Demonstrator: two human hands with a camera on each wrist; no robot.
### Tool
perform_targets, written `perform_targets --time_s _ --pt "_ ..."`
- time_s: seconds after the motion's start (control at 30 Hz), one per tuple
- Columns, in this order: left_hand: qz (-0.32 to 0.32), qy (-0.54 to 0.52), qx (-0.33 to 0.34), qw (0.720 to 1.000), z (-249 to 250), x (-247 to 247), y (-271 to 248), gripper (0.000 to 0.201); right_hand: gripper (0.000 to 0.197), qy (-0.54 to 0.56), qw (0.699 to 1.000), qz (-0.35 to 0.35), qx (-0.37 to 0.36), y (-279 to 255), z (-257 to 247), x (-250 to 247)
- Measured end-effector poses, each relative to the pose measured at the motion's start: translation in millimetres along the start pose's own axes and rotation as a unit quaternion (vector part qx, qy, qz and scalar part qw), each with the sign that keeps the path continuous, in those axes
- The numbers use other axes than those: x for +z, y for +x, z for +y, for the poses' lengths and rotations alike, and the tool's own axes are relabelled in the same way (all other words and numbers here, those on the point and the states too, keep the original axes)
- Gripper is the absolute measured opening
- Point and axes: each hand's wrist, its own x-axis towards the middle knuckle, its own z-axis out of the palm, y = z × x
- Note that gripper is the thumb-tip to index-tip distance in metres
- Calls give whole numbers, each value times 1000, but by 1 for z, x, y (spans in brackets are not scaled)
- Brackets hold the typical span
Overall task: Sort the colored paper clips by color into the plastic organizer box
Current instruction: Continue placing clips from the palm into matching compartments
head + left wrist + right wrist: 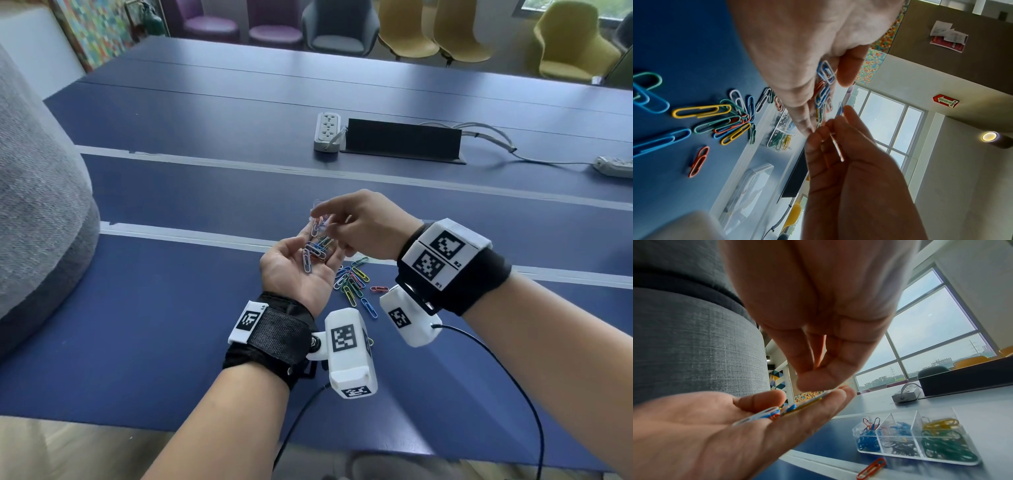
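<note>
My left hand [301, 257] lies palm up over the blue table [171, 308] and cradles several mixed paper clips [315, 251] on its palm and fingers. My right hand [320, 219] hovers just above it and pinches a white paper clip [836, 147] between thumb and fingertip. A loose pile of coloured clips [352, 279] lies on the table under the hands. The clear organizer box [920, 438] stands just beyond, its compartments holding blue, red, white, black, yellow and green clips. The hands hide it in the head view.
A single orange clip [871, 469] lies in front of the box. The box's clear lid [748, 191] lies beside it. Farther back are a white power strip [327, 132], a black cable box [400, 140] and another strip [613, 166]. A grey upholstered seat [34, 222] stands at the left.
</note>
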Motion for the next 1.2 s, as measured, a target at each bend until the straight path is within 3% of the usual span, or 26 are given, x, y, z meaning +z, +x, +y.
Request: perform_targets --time_s 0.13,0.27,0.4,0.53,0.73,0.93,1.07,1.2 --pt "-4 3 9 1000 0 0 0 56 33 36 998 -13 41 -1 -6 1" --pt "-3 -14 18 1000 0 0 3 58 17 30 998 -7 62 -1 -7 5" --pt "2 -8 15 1000 2 0 3 65 19 9 998 -20 65 0 -5 8" --pt "8 -1 16 1000 4 -1 4 61 14 -55 998 5 30 -2 -6 8" --pt "16 -28 4 999 7 -2 4 54 18 -164 981 -44 -90 -4 -3 4" --pt "28 -9 22 999 6 -2 4 59 9 -136 977 -16 -165 -1 4 7" --pt "28 5 21 999 6 -4 7 50 17 -54 992 11 -113 -2 2 7" --pt "17 -7 22 1000 5 -3 5 65 34 -29 998 -27 -55 0 -1 9"
